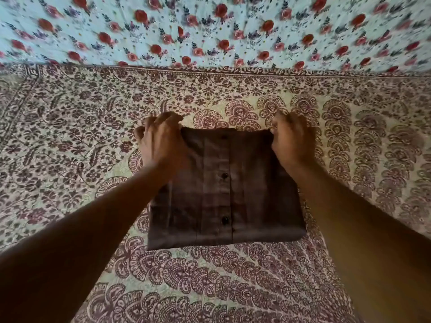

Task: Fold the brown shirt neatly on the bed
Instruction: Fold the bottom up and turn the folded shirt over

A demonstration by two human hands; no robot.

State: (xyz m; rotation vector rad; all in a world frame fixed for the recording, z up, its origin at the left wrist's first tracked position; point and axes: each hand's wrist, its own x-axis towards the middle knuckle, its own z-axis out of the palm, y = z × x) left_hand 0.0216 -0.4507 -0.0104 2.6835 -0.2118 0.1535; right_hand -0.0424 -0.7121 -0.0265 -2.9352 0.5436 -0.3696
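The person is standing at the edge of the bed and is reaching forward with both arms over the brown cotton shirt with a button placket (224,190), which is lying as a compact folded rectangle on the patterned cream and maroon bedspread (70,136), in the middle of the view. The placket with its dark round buttons (224,175) is running straight away from the person, so the long axis of the folded packet is pointing from the near edge to the far edge. The left hand (161,141) is gripping the far left corner, and the right hand (291,141) is gripping the far right corner; on both hands the fingers are curling over the far edge and are closing on the cloth, not lying flat. Both hands are sitting at the same distance, so neither one is nearer. The near edge is lying flat and free, close to the person. I think the shirt is almost finished, and the next move is depending on this far edge: the hands are holding it either to pull it toward the body for one more fold or to settle it square. Behind, a light blue sheet with red roses (210,31) is lying across the far part.
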